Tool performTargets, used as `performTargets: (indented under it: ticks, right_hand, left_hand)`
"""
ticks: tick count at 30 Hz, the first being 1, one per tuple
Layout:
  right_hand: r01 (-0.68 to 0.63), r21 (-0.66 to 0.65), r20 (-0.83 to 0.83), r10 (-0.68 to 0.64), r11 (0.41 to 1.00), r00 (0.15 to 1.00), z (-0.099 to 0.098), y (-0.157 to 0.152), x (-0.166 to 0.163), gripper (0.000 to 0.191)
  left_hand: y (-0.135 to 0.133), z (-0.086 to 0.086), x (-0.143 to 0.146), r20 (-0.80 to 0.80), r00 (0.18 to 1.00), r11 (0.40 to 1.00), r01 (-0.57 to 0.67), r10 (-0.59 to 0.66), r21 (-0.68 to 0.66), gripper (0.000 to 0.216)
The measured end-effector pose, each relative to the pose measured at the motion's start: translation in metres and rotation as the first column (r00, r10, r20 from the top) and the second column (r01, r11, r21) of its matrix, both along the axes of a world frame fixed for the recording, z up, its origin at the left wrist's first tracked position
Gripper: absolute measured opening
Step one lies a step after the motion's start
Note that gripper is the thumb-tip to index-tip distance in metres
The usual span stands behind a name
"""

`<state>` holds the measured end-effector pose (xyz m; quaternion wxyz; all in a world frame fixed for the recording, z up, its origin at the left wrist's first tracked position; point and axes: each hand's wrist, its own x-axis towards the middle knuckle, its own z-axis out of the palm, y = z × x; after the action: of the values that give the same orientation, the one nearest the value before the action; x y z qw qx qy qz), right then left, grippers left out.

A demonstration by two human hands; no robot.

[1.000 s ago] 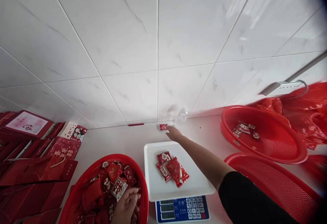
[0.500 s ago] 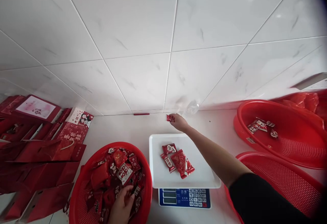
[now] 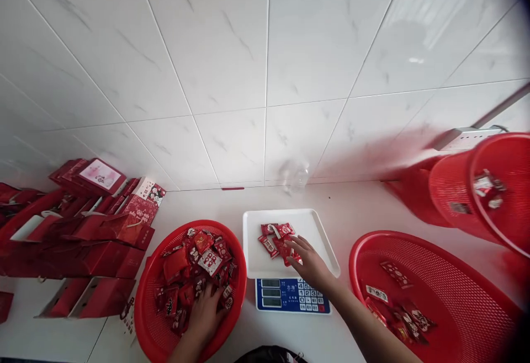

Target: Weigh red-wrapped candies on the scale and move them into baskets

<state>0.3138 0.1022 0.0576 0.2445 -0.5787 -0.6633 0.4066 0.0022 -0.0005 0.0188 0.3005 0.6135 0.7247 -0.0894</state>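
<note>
Because your left hand (image 3: 205, 310) lies down among the packets in the round red plastic basket (image 3: 141, 308), its fingertips are partly lost between the wrappers; the fingers look spread, but you hide the palm from the camera, so I cannot tell whether you grip anything. The basket stands just beside the scale, probably so that this hand can reach its mixed red and white wrapped packets (image 3: 210, 262) without stretching.

Your right hand (image 3: 308, 263) is over the shallow white rectangular tray (image 3: 254, 241), with its fingers extended and thumb apart. It appears released, with nothing visibly grasped; whether the fingertips touch the small red printed packets (image 3: 268, 246) on the tray, I cannot tell. Those packets lie in a loose, overlapping cluster near the middle, and the raised rim likely serves to keep them from sliding off.

The tray sits on top of the scale with the blue keypad panel (image 3: 292, 292), whose displays and keys face you, presumably for easy reading. On your right, the wide red perforated basket (image 3: 439, 263) holds a few more packets, apart from the tray, perhaps to keep them separate.
</note>
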Motion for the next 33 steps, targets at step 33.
performTargets:
  ticks: [33]
  right_hand:
    - [-0.069, -0.320, -0.444, -0.086, 0.945, 0.892, 0.010, -0.082, -0.060, 0.031]
  left_hand:
    - [-0.007, 0.073, 0.071, 0.751, 0.658, 0.993, -0.048, -0.048, 0.106, 0.044]
